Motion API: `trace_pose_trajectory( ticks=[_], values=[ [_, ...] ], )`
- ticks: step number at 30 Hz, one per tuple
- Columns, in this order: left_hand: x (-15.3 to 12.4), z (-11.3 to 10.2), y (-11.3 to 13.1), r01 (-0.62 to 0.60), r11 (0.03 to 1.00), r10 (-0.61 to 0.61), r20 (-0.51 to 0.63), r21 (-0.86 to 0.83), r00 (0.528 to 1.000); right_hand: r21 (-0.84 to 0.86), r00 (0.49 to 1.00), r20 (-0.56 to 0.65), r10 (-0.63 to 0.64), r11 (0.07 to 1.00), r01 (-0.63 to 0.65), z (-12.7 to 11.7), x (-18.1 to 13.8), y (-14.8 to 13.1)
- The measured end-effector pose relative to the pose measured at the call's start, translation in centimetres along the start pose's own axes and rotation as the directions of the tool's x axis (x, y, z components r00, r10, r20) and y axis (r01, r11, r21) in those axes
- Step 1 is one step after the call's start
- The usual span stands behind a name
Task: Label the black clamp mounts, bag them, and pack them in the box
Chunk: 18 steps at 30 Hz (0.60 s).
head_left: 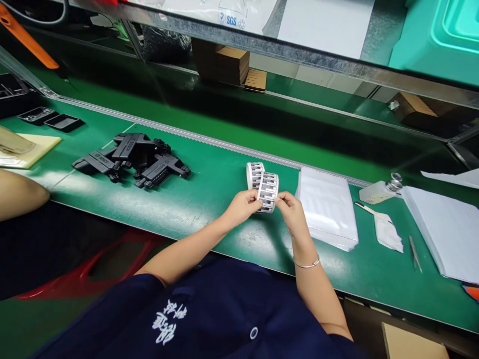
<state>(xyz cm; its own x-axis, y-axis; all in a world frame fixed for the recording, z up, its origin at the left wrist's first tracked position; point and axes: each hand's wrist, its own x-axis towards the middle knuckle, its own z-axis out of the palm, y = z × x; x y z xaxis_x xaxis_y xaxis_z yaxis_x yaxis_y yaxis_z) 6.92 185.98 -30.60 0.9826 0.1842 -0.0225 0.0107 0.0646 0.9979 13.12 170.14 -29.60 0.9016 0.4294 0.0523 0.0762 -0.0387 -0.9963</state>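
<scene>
A roll of printed labels (pixel 268 188), white with black and grey blocks, is held just above the green bench between my two hands. My left hand (pixel 244 205) pinches the strip at its lower left edge. On the other side, my right hand (pixel 291 210) has its thumb and fingertips closed at the strip's right edge; whether a single label is between them is too small to see. Part of the roll curls behind, to the upper left. Just right of my right hand lies a stack of clear plastic bags (pixel 327 209).
Several black Bosch-marked parts (pixel 130 157) lie in a pile on the left. Rightward are a pump bottle (pixel 381 190), a brush (pixel 368 209), a white cloth (pixel 388 233), tweezers (pixel 414 253) and white sheets (pixel 445 234). A metal shelf (pixel 318 62) crosses above. Another person's arm (pixel 20 195) rests at far left.
</scene>
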Motion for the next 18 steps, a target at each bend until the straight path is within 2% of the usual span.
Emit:
trace_pose_trajectory(
  ticks=[7,12,15,18],
  values=[
    [1.3,-0.4,0.8,-0.009,1.000,0.009,-0.033,-0.012,0.999,-0.049,0.999,0.049,0.020,0.999,-0.017,0.4,-0.7,0.8],
    [1.3,-0.3,0.8,-0.056,0.998,0.056,-0.015,0.015,0.998,-0.059,1.000,0.010,0.012,0.998,-0.012,0.5,-0.5,0.6],
    [0.6,-0.5,0.6,-0.106,0.987,0.101,0.044,0.124,0.994,-0.026,1.000,-0.023,0.004,1.000,-0.005,0.3,-0.2,0.2],
    [0.1,-0.6,0.4,-0.143,0.955,0.136,0.045,0.260,0.990,-0.005,0.999,-0.033,-0.003,1.000,0.003,0.3,0.1,-0.1]
  ],
)
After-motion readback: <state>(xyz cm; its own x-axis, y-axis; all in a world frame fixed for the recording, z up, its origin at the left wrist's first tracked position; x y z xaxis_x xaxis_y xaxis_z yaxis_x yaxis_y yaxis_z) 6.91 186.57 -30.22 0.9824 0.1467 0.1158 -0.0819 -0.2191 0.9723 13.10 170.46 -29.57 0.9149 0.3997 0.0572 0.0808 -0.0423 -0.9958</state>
